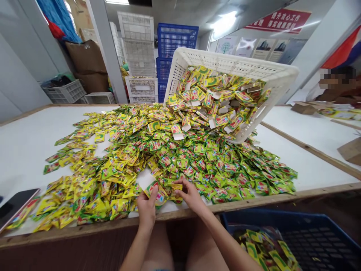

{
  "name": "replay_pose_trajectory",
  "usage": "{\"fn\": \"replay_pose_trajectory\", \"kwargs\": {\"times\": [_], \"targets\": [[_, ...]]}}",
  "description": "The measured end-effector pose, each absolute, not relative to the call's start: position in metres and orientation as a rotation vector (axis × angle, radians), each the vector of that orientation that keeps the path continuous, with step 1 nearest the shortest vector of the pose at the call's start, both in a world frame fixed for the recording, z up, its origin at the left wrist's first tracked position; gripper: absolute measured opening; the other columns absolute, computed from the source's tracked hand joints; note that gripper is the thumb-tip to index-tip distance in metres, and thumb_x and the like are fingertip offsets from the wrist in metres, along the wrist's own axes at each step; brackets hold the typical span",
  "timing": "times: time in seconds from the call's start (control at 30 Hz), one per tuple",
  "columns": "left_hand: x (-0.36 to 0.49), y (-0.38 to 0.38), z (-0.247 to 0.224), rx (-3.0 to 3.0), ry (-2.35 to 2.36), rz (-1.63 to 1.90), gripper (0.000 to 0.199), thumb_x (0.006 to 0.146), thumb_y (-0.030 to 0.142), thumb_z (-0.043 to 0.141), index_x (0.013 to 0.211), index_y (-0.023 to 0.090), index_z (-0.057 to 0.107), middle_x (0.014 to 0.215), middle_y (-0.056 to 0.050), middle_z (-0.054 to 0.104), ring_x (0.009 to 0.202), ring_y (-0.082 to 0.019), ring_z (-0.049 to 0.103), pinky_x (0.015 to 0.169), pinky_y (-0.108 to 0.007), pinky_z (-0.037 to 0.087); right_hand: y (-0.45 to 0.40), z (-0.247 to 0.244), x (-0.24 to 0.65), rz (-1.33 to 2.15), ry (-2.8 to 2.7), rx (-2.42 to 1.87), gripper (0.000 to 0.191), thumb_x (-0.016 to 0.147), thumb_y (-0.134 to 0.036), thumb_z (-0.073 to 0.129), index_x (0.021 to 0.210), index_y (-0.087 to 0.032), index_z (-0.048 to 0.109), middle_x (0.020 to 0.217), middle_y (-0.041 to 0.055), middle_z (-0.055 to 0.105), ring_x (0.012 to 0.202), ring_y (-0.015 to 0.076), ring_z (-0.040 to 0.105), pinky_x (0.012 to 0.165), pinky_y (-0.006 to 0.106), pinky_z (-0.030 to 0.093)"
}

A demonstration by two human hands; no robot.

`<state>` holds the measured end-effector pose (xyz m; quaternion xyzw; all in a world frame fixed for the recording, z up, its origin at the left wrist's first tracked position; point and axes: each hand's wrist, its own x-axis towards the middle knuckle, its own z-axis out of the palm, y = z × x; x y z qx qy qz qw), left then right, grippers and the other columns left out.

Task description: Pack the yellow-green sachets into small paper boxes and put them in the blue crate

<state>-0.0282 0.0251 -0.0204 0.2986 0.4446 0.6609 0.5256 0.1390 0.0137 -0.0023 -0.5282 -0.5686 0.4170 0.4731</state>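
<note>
My left hand is closed on a small printed carton, yellow and green with red, its white flap standing up at the top. Just to the right, my right hand pinches a small yellow sachet between thumb and fingers, close beside the carton. Beyond both hands spreads a big heap of shiny sachets, with yellow sachets on the left and green sachets on the right. A white plastic basket lies tilted on the heap, and small cartons with open white flaps spill from it.
A phone lies at the table's left edge. Below the wooden front edge, a blue crate holds yellow-green packs. White crates and blue crates are stacked behind. A person is at the far right, near cardboard boxes.
</note>
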Motion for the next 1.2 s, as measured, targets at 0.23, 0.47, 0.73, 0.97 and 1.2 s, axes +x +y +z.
{"fn": "replay_pose_trajectory", "kwargs": {"times": [0.23,0.47,0.73,0.97,1.2], "targets": [[-0.025,0.027,-0.01,0.615,1.022,1.523,0.046,0.059,0.031,0.076,0.098,0.012,0.063,0.078,-0.005,0.07,0.069,-0.019,0.066,0.069,-0.031,0.053,0.012,-0.005,0.122,0.915,-1.454,-1.41,0.03,0.066,-0.026,0.064,0.096,-0.021,0.061,0.07,-0.0016,0.06,0.06,0.0143,0.052,0.054,0.023,0.039],[-0.025,0.025,-0.008,0.57,1.009,1.583,0.042,0.059,0.03,0.075,0.096,0.013,0.063,0.078,-0.004,0.069,0.069,-0.017,0.065,0.067,-0.029,0.052,0.012,-0.005,0.112,0.832,-1.291,-1.415,0.022,0.067,-0.03,0.063,0.085,-0.018,0.058,0.065,-0.0022,0.056,0.057,0.0134,0.049,0.051,0.022,0.038],[-0.026,0.011,0.0,0.869,1.182,1.759,0.051,0.065,0.034,0.071,0.111,0.018,0.055,0.097,-0.006,0.066,0.094,-0.02,0.061,0.083,-0.029,0.046,-0.004,0.017,0.138,0.745,-1.29,-1.367,0.021,0.073,-0.03,0.058,0.089,-0.019,0.054,0.082,0.0015,0.058,0.072,0.0167,0.054,0.065,0.025,0.042],[-0.027,0.015,-0.001,1.019,0.973,1.297,0.042,0.062,0.035,0.072,0.096,0.012,0.064,0.09,-0.009,0.07,0.083,-0.023,0.064,0.077,-0.032,0.049,0.002,0.019,0.132,0.692,-1.334,-1.326,0.018,0.075,-0.026,0.054,0.093,-0.02,0.052,0.092,0.0031,0.058,0.087,0.019,0.053,0.079,0.029,0.041],[-0.026,0.02,-0.001,1.096,1.039,1.271,0.036,0.065,0.032,0.07,0.094,0.012,0.063,0.093,-0.01,0.07,0.085,-0.023,0.064,0.077,-0.033,0.049,0.004,0.011,0.123,0.76,-1.489,-1.292,0.021,0.082,-0.022,0.043,0.103,-0.021,0.046,0.102,0.0056,0.055,0.095,0.0188,0.053,0.084,0.031,0.04]]}}
